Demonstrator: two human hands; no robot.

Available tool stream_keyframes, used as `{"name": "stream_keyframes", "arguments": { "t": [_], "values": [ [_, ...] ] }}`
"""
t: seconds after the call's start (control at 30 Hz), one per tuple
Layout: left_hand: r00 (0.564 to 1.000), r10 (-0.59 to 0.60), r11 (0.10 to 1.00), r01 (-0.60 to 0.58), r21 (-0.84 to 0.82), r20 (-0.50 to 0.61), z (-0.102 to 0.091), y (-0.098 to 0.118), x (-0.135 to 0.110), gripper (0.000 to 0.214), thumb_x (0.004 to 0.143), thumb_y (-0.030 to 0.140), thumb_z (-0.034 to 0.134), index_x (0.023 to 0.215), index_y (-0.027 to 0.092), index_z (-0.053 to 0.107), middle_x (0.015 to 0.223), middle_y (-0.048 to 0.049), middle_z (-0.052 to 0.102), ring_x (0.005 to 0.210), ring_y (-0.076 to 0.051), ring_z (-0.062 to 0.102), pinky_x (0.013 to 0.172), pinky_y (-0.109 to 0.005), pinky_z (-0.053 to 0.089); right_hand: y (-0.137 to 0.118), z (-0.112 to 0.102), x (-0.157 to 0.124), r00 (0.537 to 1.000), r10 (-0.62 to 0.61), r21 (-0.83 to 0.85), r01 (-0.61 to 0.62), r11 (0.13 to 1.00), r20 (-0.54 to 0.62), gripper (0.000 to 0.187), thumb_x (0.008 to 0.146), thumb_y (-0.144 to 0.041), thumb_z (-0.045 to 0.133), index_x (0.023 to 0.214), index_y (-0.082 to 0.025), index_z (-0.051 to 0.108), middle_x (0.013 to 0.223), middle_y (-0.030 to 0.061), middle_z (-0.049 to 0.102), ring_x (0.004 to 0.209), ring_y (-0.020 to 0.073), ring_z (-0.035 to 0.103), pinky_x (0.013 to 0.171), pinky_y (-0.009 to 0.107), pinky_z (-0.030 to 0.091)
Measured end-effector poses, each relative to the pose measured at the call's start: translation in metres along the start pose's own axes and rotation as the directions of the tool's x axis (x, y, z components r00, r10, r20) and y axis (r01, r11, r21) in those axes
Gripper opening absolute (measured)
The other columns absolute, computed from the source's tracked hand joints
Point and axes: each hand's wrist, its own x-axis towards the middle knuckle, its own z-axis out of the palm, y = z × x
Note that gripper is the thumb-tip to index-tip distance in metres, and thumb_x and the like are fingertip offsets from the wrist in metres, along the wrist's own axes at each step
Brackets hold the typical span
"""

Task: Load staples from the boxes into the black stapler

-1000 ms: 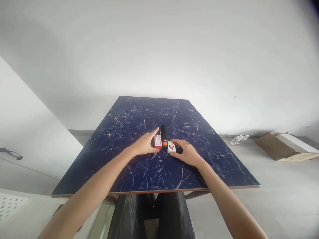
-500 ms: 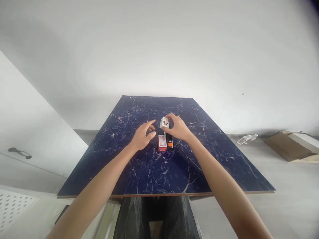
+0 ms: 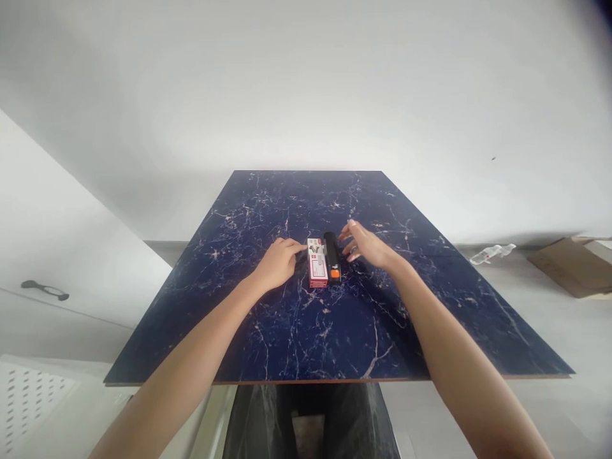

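Note:
On the blue table [image 3: 287, 338], a small white box [image 3: 315, 243] with a dark picture and red marks lies just behind a red and white box [image 3: 318, 268]. Close along their right side is a black, long device [image 3: 331, 248] with an orange part at its near end; it may be a flashlight. The index finger of my left hand [image 3: 278, 262] stretches out to the left side of the white box and seems to touch it. My right hand [image 3: 364, 245] is just right of the black device, fingers apart and slightly bent, holding nothing.
A white wall [image 3: 306, 83] stands behind the table's far edge. To the right on the floor lie a clear plastic item [image 3: 492, 254] and a brown cardboard box [image 3: 568, 264]. On the left is a white cabinet with a dark handle [image 3: 45, 290].
My right hand has let go of the white box, now down behind the red and white one, and moved right. My left index finger has come to the white box. The view has shifted slightly.

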Motion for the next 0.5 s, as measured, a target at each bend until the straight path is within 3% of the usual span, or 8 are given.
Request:
{"name": "stream_keyframes", "arguments": {
  "t": [0.1,0.2,0.3,0.4,0.5],
  "values": [
    [0.999,0.027,0.999,-0.028,0.045,0.025,-0.003,0.001,-0.001,0.046,0.095,0.012,0.038,0.126,0.023,0.069,0.132,-0.0082,0.063,0.118,-0.029,0.052,0.103,-0.05,0.043,0.001,0.009,-0.005,0.984,0.086,-0.03,-0.083,0.996,0.154,0.071,0.095,-0.076,0.022,0.107,-0.018,0.063,0.086,0.0123,0.071,0.061,0.0226,0.068,0.056,0.037,0.058],
    [0.995,-0.001,1.0,-0.002,0.03,0.099,-0.012,0.002,-0.003,0.037,0.092,0.022,0.049,0.124,0.023,0.069,0.146,-0.0089,0.054,0.135,-0.033,0.042,0.112,-0.056,0.037,-0.009,0.015,-0.012,0.983,0.086,-0.037,-0.081,0.996,0.164,0.071,0.094,-0.077,0.026,0.112,-0.018,0.061,0.078,0.0096,0.068,0.054,0.0216,0.066,0.055,0.037,0.057],
    [0.969,-0.046,0.996,0.061,-0.058,0.242,-0.022,0.004,-0.006,0.04,0.087,0.043,0.062,0.122,0.023,0.067,0.161,-0.0089,0.035,0.15,-0.038,0.023,0.116,-0.061,0.03,-0.017,0.016,-0.016,0.985,0.041,-0.083,-0.027,0.996,0.169,0.065,0.095,-0.074,0.031,0.11,-0.018,0.062,0.08,0.0088,0.069,0.056,0.0209,0.066,0.056,0.036,0.055],
    [0.944,-0.072,0.989,0.11,-0.099,0.323,-0.025,0.005,-0.008,0.073,0.072,0.064,0.074,0.132,0.025,0.059,0.167,-0.0103,0.022,0.153,-0.042,0.014,0.116,-0.061,0.03,-0.021,0.017,-0.017,0.986,-0.023,-0.243,0.063,0.968,0.163,0.053,0.094,-0.069,0.044,0.097,-0.02,0.062,0.087,0.0086,0.07,0.068,0.0219,0.066,0.063,0.036,0.053],
    [0.952,-0.064,0.99,0.098,-0.1,0.301,-0.02,0.005,-0.006,0.111,0.057,0.069,0.082,0.151,0.028,0.04,0.166,-0.0136,0.024,0.152,-0.043,0.016,0.118,-0.06,0.026,-0.022,0.019,-0.017,0.99,-0.076,-0.403,0.119,0.908,0.12,0.045,0.09,-0.065,0.055,0.096,-0.021,0.06,0.098,0.0095,0.071,0.082,0.0243,0.066,0.071,0.036,0.05]
  ]
}}
